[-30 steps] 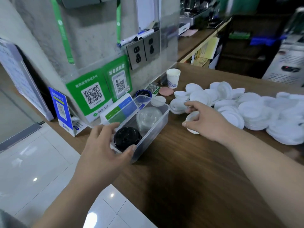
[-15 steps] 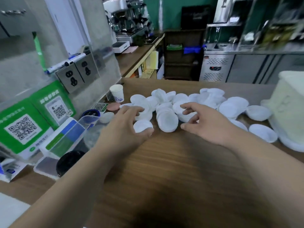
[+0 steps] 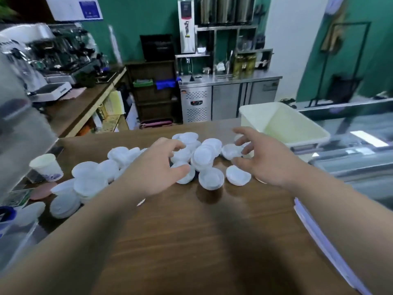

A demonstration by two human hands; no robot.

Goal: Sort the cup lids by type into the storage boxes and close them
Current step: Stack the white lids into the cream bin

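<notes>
Head view: white lids (image 3: 210, 177) lie heaped on the counter (image 3: 191, 231). The left hand (image 3: 157, 169) curls over them, grip unclear; the right hand (image 3: 263, 160) hovers with fingers spread wide. A cream box (image 3: 282, 122) stands open at far right.

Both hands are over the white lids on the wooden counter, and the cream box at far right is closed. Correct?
Not quite: the head view shows the cream box open, no cover on it. The left hand and right hand are over the white lids on the wooden counter.
</notes>
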